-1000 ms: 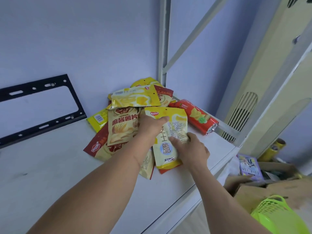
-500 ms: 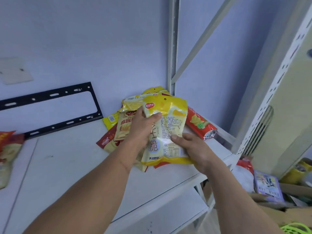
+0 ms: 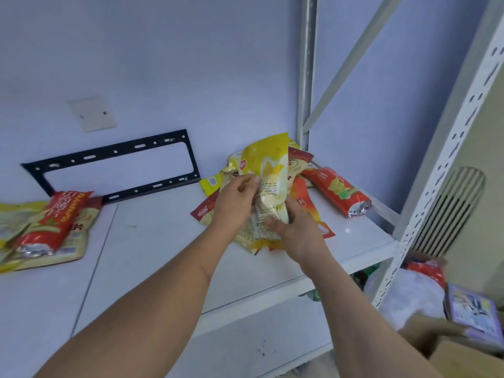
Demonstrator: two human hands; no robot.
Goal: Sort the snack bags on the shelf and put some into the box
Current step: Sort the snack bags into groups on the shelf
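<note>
Yellow snack bag (image 3: 268,170) – upright, crumpled, above bag pile (image 3: 272,186) at white shelf's (image 3: 163,241) back-right corner; cardboard box (image 3: 463,350) lower right.

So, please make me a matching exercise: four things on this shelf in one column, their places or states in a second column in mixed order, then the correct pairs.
Things
1. yellow snack bag
2. red tube pack
3. black metal frame
4. left pile of bags

Places or states
A. leaning against the back wall
B. lying at the far left of the shelf
C. held up by both hands
D. lying right of the central pile, near the shelf post

Pairs: 1-C, 2-D, 3-A, 4-B
</note>
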